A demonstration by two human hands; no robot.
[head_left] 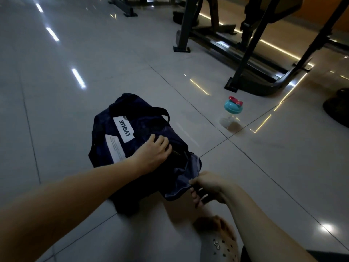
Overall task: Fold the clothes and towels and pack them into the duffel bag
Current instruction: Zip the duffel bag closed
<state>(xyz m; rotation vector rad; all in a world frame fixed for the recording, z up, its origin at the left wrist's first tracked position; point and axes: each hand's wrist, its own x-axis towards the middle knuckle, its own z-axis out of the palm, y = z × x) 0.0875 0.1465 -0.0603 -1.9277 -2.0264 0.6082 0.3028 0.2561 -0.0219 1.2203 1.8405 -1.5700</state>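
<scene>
A dark navy duffel bag (pixel 132 129) with white labels lies on the tiled floor in the middle of the head view. My left hand (pixel 153 152) rests on top of the bag near its opening, fingers curled onto the fabric. My right hand (pixel 207 188) pinches the bag's near end, where greyish-blue fabric (pixel 181 178) shows at the opening, and holds something dark that I cannot identify. Whether that fabric is lining or a garment cannot be told. No loose clothes or towels are in sight.
A clear shaker bottle with a teal lid (pixel 233 112) stands on the floor right of the bag. Black gym machine frames (pixel 245 59) fill the back right. A beige clog (pixel 222 241) on a foot is at the bottom edge.
</scene>
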